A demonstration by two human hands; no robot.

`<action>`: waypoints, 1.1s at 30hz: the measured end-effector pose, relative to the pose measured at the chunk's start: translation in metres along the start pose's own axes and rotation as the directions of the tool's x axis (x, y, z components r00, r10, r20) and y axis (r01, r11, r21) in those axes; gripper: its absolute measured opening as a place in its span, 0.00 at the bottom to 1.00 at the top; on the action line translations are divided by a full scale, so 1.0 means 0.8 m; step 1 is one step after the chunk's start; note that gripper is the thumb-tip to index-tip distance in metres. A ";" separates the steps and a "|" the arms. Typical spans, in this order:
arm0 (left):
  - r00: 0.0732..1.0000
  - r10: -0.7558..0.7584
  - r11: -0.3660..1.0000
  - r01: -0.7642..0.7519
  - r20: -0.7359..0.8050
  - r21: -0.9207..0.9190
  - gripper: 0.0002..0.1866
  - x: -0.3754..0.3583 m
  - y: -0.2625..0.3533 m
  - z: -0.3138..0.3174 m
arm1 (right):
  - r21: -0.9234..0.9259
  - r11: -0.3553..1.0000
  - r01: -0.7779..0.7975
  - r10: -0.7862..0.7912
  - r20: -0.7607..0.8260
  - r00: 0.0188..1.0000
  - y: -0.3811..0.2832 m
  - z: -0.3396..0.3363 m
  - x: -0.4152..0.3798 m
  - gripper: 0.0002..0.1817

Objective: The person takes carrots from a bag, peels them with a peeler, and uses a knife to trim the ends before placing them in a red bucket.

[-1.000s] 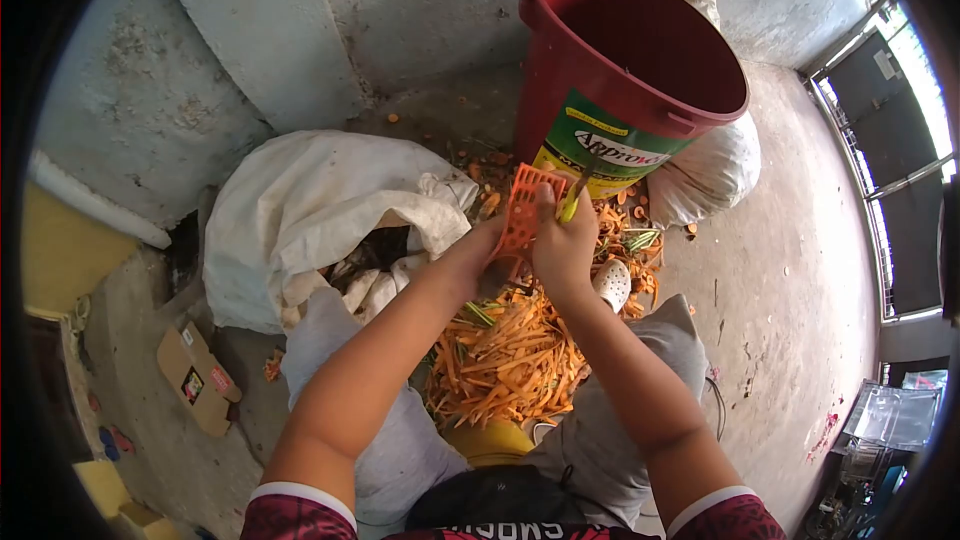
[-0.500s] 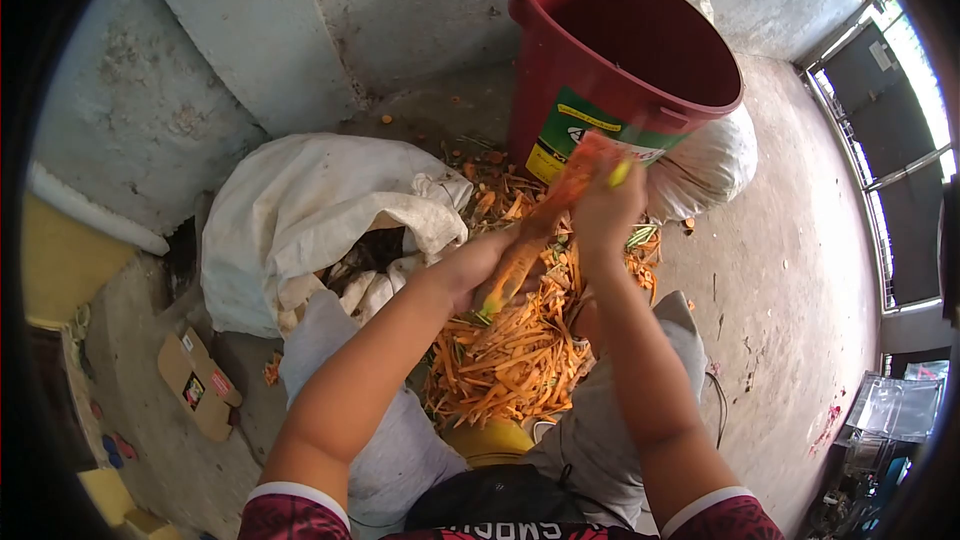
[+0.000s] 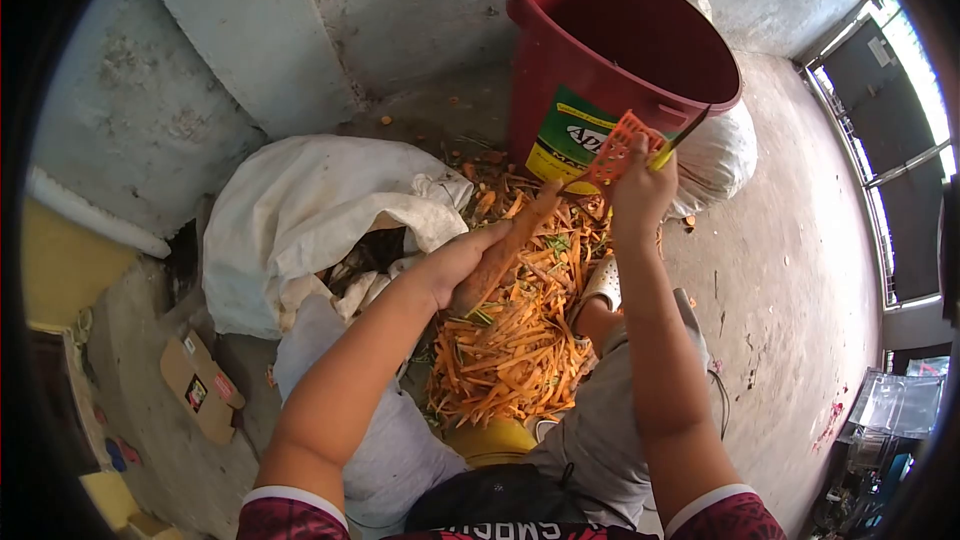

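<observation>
My left hand (image 3: 470,262) is closed around the thick lower end of a long carrot (image 3: 515,240), which points up and away over a heap of orange peelings (image 3: 510,365). My right hand (image 3: 643,190) grips a red peeler (image 3: 618,148) with a perforated, flat body, its end close to the carrot's tip. A thin dark blade with a yellow handle (image 3: 662,155) also sticks out of the right fist, slanting up to the right. The peelings lie between my legs, mixed with green bits of stalk.
A big dark-red bin (image 3: 560,50) with a green label stands just beyond the hands. To the left slumps an open white sack (image 3: 300,210); another stuffed sack (image 3: 725,165) sits behind the bin. Flattened cardboard (image 3: 200,385) lies on the floor at left. My shoe (image 3: 602,285) borders the peelings.
My right hand has moved slightly right and the peeler is now apart from the carrot's middle, no longer blurred. The left hand and the carrot have shifted a little to the left.
</observation>
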State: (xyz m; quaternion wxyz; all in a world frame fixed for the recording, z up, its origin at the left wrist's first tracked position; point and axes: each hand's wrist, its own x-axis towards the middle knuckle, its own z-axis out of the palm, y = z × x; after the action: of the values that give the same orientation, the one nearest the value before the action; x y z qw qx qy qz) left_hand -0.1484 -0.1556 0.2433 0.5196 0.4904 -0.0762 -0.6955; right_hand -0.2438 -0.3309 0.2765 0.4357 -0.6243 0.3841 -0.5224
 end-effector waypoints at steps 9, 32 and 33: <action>0.997 0.065 0.963 -0.073 -0.039 -0.259 0.19 0.008 0.008 0.008 | -0.062 0.998 -0.013 0.025 0.207 0.978 -0.027 0.024 -0.062 0.10; 0.948 0.053 0.953 0.046 0.313 -0.299 0.24 -0.012 0.002 0.028 | -0.369 0.902 0.225 -0.278 -0.095 0.956 -0.012 0.008 -0.011 0.13; 0.943 0.051 0.944 0.062 0.329 -0.323 0.24 -0.015 0.004 0.029 | -0.394 0.884 0.252 -0.317 -0.109 0.942 -0.012 0.007 -0.009 0.13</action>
State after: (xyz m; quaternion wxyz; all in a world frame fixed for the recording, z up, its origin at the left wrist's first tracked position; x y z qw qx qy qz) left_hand -0.1647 -0.1567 0.2643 0.5718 0.2725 -0.0443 -0.7726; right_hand -0.2395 -0.3204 0.2830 0.1924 -0.6985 0.4162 -0.5494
